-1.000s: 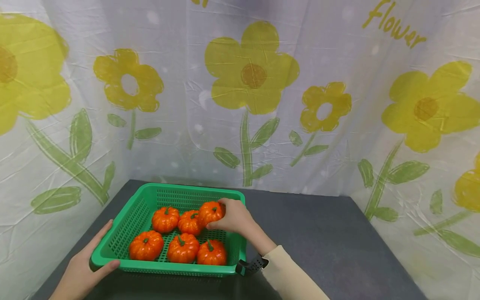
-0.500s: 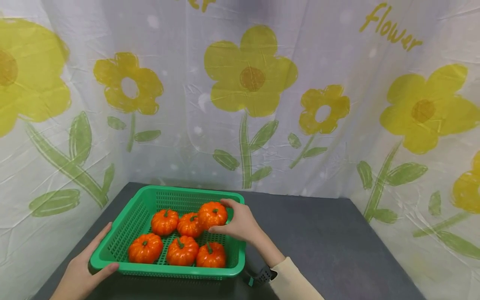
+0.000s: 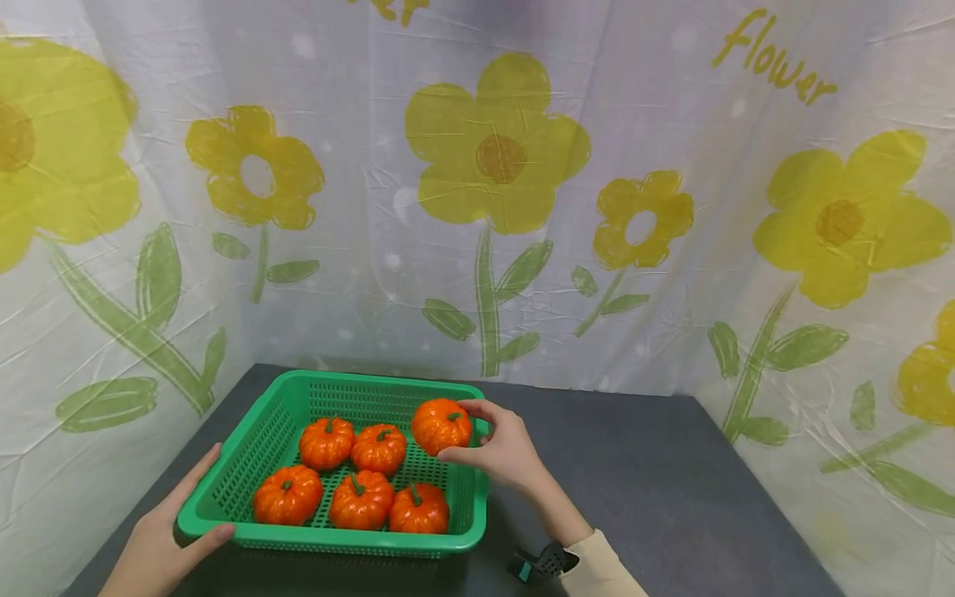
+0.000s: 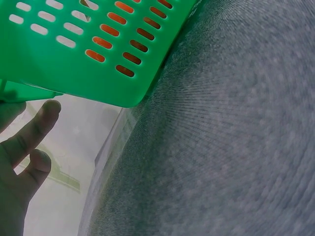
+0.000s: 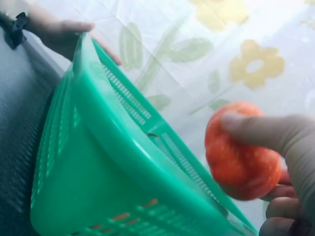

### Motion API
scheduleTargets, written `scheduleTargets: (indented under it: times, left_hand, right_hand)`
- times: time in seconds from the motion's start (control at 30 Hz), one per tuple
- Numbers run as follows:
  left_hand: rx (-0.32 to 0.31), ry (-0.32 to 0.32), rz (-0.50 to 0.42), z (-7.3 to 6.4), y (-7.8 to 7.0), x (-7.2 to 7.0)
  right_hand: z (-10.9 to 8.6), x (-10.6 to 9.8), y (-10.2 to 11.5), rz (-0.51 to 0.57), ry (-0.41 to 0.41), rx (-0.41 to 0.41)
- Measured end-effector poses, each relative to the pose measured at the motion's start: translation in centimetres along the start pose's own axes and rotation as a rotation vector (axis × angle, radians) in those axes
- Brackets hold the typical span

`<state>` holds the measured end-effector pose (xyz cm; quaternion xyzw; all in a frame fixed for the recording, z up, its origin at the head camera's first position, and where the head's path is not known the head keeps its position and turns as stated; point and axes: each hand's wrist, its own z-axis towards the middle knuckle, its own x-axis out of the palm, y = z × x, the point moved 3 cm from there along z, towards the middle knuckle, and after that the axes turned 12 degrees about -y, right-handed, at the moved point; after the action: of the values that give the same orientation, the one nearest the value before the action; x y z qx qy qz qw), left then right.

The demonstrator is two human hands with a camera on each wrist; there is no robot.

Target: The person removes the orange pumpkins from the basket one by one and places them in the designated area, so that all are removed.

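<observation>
My right hand (image 3: 503, 444) pinches a small orange pumpkin (image 3: 440, 427) between thumb and fingers, over the back right part of a green plastic basket (image 3: 343, 541). In the right wrist view the held pumpkin (image 5: 238, 152) is raised beyond the rim, the thumb across its side. My left hand (image 3: 164, 526) rests at the basket's front left corner, its thumb along the front rim and its extended fingers along the left side. The left wrist view shows some left fingers (image 4: 37, 130) spread below the rim. Several other pumpkins (image 3: 287, 495) sit in the basket with green stems up.
A dark grey tabletop (image 3: 597, 481) bears the basket and extends to its right. Behind and at both sides hangs a pale curtain (image 3: 358, 274) printed with yellow flowers. A black band (image 3: 552, 560) is at the right wrist.
My right hand has moved right with its pumpkin, away from the pumpkin beside it, toward the basket's right rim. The left hand stays at the corner.
</observation>
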<state>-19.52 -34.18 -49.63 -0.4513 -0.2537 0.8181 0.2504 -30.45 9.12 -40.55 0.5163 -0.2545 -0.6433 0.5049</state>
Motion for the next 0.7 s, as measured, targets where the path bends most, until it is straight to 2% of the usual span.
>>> scheduleTargets:
  times: [0.13,0.3,0.47,0.7]
  left_hand:
    - [0.011,-0.012,0.000,0.0,0.1,0.0]
    - [0.009,0.011,0.020,0.0,0.0,-0.1]
    - [0.002,0.019,0.023,0.0,-0.1,-0.1]
    - [-0.007,0.022,0.016,0.0,-0.1,-0.2]
  right_hand:
    - [-0.2,-1.0,-0.4,0.015,0.001,-0.004]
    - [-0.5,-2.1,-0.8,0.015,-0.015,-0.004]
    - [-0.6,-3.3,-1.5,0.014,-0.105,0.017]
    - [-0.9,-5.7,-2.8,-0.055,-0.234,0.022]
